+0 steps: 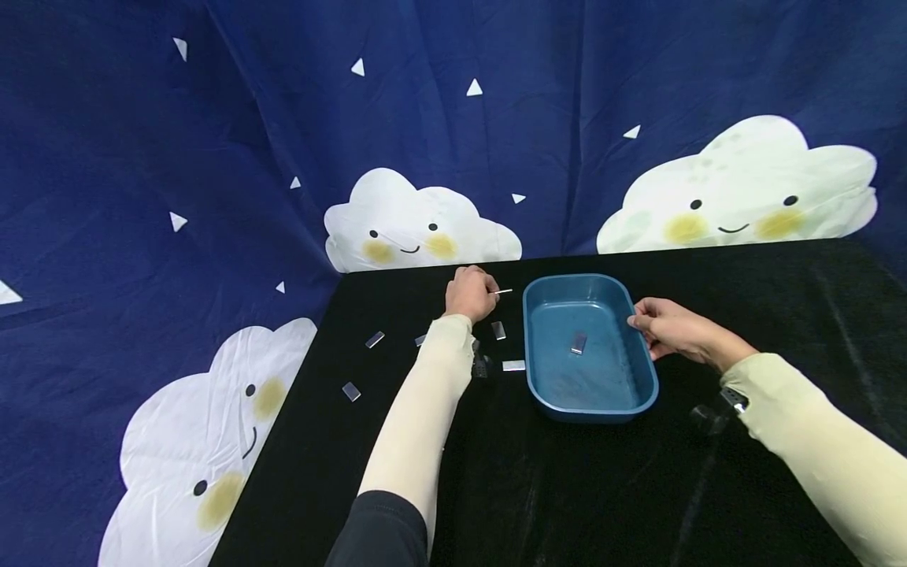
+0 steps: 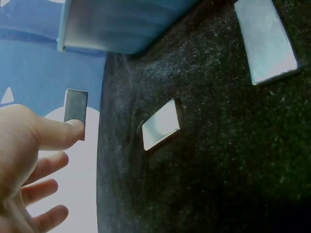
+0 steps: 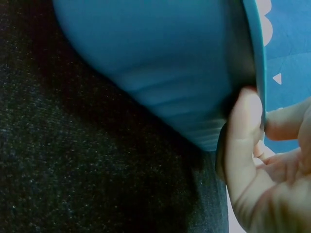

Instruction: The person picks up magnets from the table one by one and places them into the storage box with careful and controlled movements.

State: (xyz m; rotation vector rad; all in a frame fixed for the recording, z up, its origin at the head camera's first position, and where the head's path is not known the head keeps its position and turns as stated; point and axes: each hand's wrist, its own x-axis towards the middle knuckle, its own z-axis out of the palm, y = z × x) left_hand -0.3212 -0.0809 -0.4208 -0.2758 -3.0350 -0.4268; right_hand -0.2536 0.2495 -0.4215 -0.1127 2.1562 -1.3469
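Observation:
My left hand (image 1: pixel 470 294) pinches a small flat silvery rectangular piece (image 2: pixel 76 104) between thumb and finger. It is held above the black cloth, left of a blue plastic basin (image 1: pixel 560 386). With thumb and fingers my right hand (image 1: pixel 676 331) grips the basin's right rim, as the right wrist view (image 3: pixel 252 170) also shows. One similar metal piece (image 1: pixel 579 342) lies inside the basin on its floor. Two more, an upper piece (image 1: pixel 499 330) and a lower piece (image 1: pixel 513 365), lie on the cloth between my left forearm and the basin.
Farther left on the black-covered table (image 1: pixel 581 488) lie a metal piece (image 1: pixel 375 339), another piece (image 1: pixel 351 391) and a third piece (image 1: pixel 420 340) partly hidden by my left forearm. A blue curtain (image 1: pixel 425 102) with printed clouds hangs behind the table and along its left side.

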